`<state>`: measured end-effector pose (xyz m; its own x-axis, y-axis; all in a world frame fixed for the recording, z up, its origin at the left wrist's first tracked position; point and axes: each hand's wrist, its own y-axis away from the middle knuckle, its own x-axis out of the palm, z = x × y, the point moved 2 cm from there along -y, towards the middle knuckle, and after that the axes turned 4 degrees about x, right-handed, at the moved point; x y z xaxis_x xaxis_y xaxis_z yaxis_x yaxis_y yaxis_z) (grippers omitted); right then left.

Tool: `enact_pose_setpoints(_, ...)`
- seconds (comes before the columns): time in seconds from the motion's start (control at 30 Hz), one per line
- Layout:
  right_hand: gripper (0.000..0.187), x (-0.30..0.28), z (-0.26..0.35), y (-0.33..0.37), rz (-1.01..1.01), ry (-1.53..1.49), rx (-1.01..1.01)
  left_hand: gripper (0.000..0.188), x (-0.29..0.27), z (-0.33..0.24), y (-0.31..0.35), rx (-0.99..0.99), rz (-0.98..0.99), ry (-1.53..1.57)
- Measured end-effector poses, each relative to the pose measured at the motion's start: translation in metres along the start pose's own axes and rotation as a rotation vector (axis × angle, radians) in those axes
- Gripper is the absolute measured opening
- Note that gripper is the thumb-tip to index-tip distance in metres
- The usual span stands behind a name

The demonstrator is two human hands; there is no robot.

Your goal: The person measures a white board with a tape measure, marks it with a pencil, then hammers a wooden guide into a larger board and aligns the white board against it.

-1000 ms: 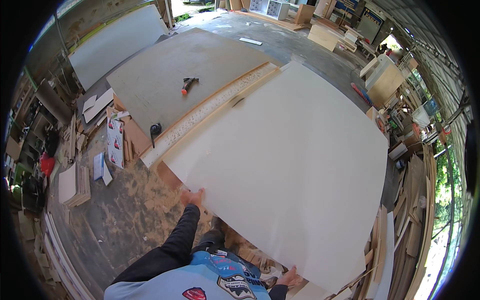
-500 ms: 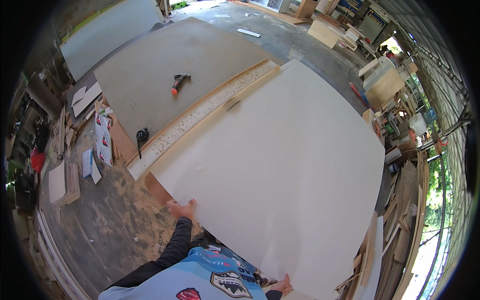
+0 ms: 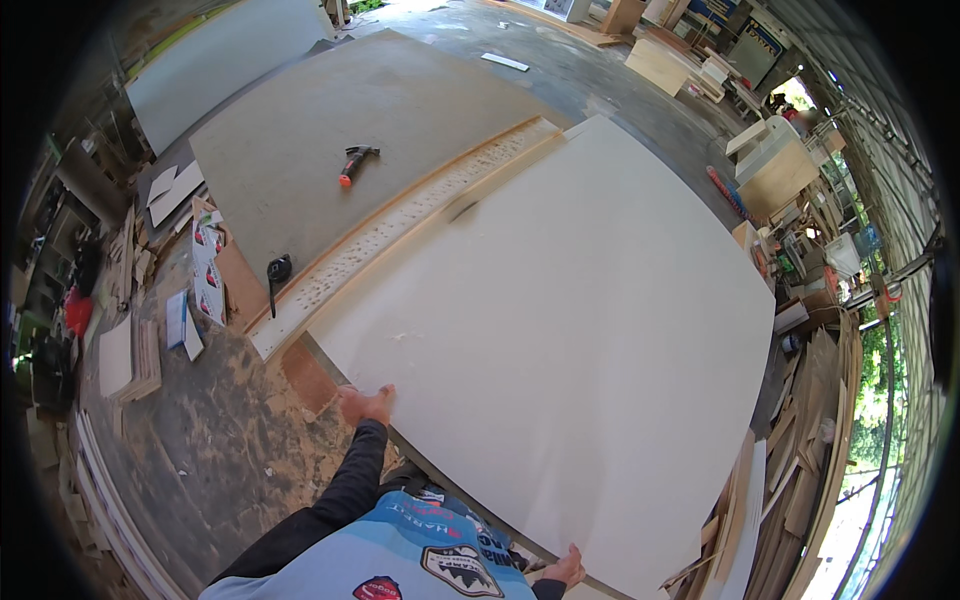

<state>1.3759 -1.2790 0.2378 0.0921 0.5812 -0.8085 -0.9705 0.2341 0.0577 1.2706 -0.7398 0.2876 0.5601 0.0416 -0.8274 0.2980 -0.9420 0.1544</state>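
A large white panel [image 3: 560, 330] spreads out before me, its near edge lying across my front. My left hand [image 3: 367, 405] grips that edge near its left corner, thumb on top and fingers underneath. Further right along the same edge, my right hand [image 3: 567, 567] holds on too, with its fingers partly hidden. Along the panel's far left side runs a long, narrow pale strip [image 3: 395, 240] with wooden edges and many small spots or holes. Beyond it, a claw hammer [image 3: 356, 165] with a black and orange handle lies on a grey-brown sheet [image 3: 290, 140]. A black tape measure [image 3: 279, 268] sits beside the strip.
A reddish-brown board piece [image 3: 308, 376] lies beneath the panel's left corner. Stacked offcuts [image 3: 130, 360] stand on the dusty floor at left. Long wood scraps [image 3: 800, 430] are piled at right. A wooden cabinet [image 3: 775, 170] stands at the far right.
The panel has shifted slightly away from the strip's near end, and its near edge now shows as a thicker dark band. More of the reddish-brown piece is visible. Both hands keep their hold.
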Motion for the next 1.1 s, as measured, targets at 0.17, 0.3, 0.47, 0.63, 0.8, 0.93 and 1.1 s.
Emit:
enact_pose_setpoints(0.17, 0.033, -0.004, 0.000, -0.005, -0.104, 0.316, -0.309, 0.079, 0.014, 0.002, -0.006, -0.006, 0.037, 0.065)
enact_pose_setpoints(0.3, 0.037, -0.002, 0.008, -0.010, -0.142, 0.263, -0.306, 0.080, 0.024, -0.009, -0.005, -0.011, 0.009, 0.025)
enact_pose_setpoints(0.47, 0.021, 0.022, -0.005, -0.039, -0.142, -0.241, 0.283, 0.079, 0.032, -0.017, -0.006, 0.061, -0.046, 0.074)
enact_pose_setpoints(0.63, 0.022, 0.017, 0.014, -0.050, -0.136, -0.509, 0.462, 0.080, 0.034, -0.030, -0.008, 0.044, 0.007, 0.053)
enact_pose_setpoints(0.8, 0.032, 0.011, 0.063, -0.064, -0.325, -0.587, 0.558, 0.079, 0.043, -0.055, -0.003, 0.043, 0.047, 0.029)
enact_pose_setpoints(0.93, 0.032, 0.013, 0.071, -0.082, -0.211, -0.639, 0.594, 0.080, 0.053, -0.066, -0.005, 0.051, 0.036, 0.025)
enact_pose_setpoints(1.1, 0.034, 0.012, 0.093, -0.098, -0.212, -0.563, 0.626, 0.083, 0.071, -0.082, -0.005, 0.046, 0.046, 0.028)
